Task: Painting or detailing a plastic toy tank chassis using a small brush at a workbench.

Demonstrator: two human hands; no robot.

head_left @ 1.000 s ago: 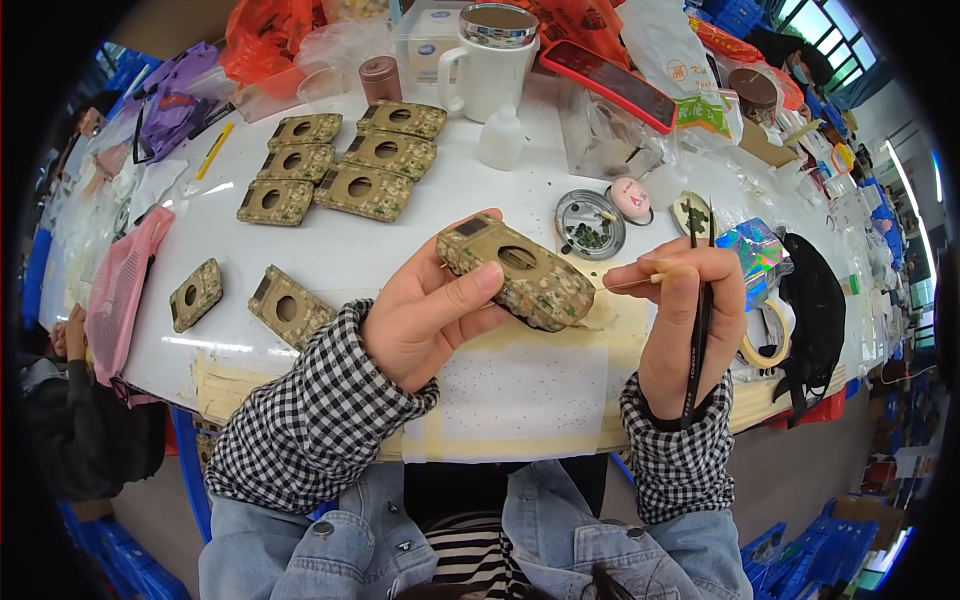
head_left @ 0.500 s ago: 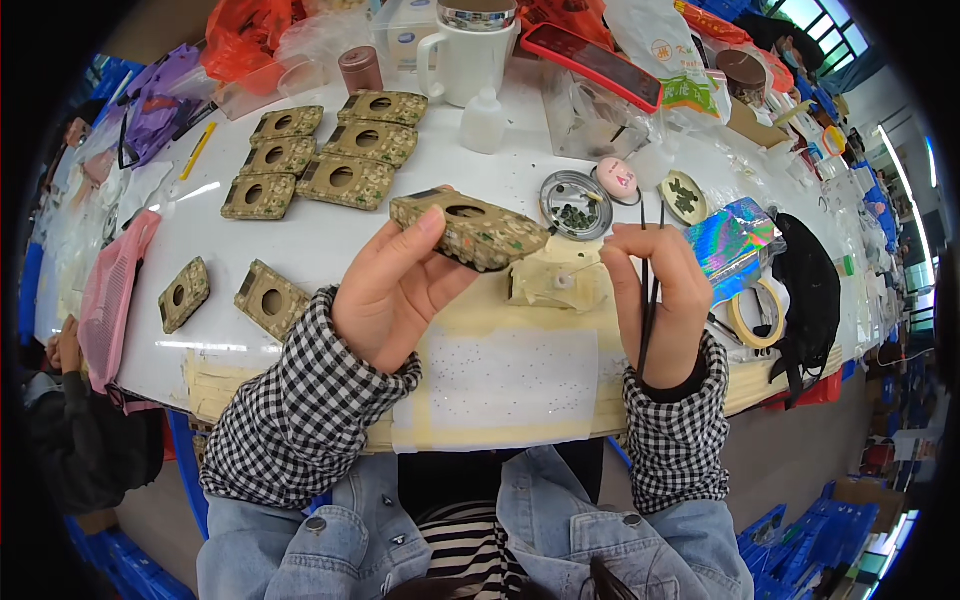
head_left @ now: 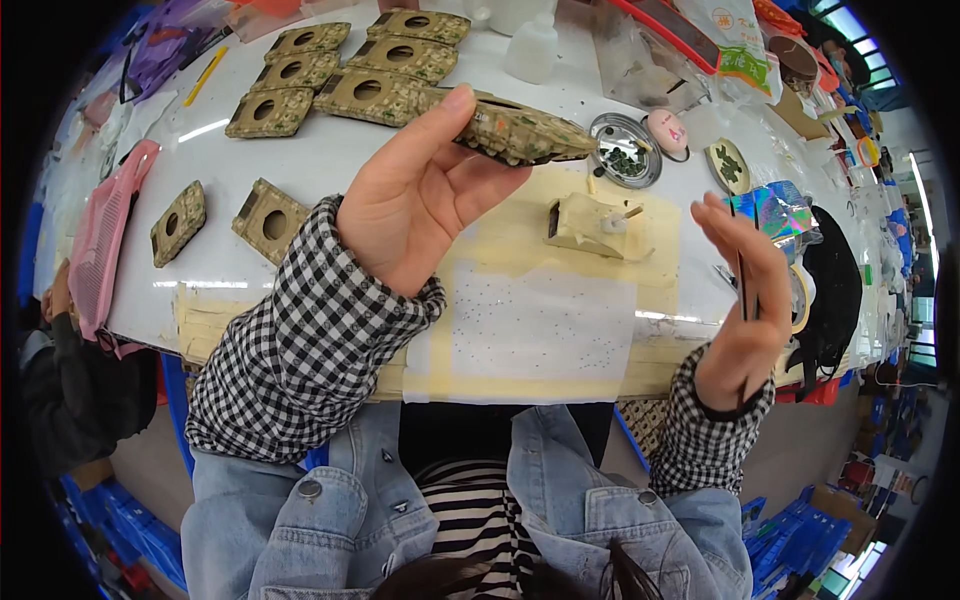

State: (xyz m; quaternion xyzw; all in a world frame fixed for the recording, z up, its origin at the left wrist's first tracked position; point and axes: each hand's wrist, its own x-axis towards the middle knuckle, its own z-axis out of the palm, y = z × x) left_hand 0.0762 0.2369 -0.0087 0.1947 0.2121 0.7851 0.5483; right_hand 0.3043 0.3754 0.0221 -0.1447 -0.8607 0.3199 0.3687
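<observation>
A camouflage-painted toy tank hull (head_left: 530, 132) is gripped in my left hand (head_left: 415, 190), thumb on top and fingers beneath, tilted with its side toward me. My right hand (head_left: 745, 270) is raised at the right, fingers mostly stretched, with dark tweezers (head_left: 743, 275) held against the palm. Below the held hull, a cream-coloured block (head_left: 580, 228) with a small whitish piece on top sits on yellowish tape. Just past the hull's tip is a round metal dish (head_left: 651, 165) of small dark green parts. An oval lid (head_left: 722, 160) beside it carries more green parts.
Several camouflage hulls (head_left: 275, 112) stand grouped at the far left; two more hulls (head_left: 180, 224) lie nearer. White dotted paper (head_left: 540, 320) covers the near edge. A squeeze bottle (head_left: 530, 50), pink pouch (head_left: 115, 240), tape roll (head_left: 799, 298) and black bag (head_left: 832, 290) surround the workspace.
My view has tipped toward the far side. The left hand has turned the hull to show more of its side. My right hand has moved right, away from the block, fingers straightened around the tweezers.
</observation>
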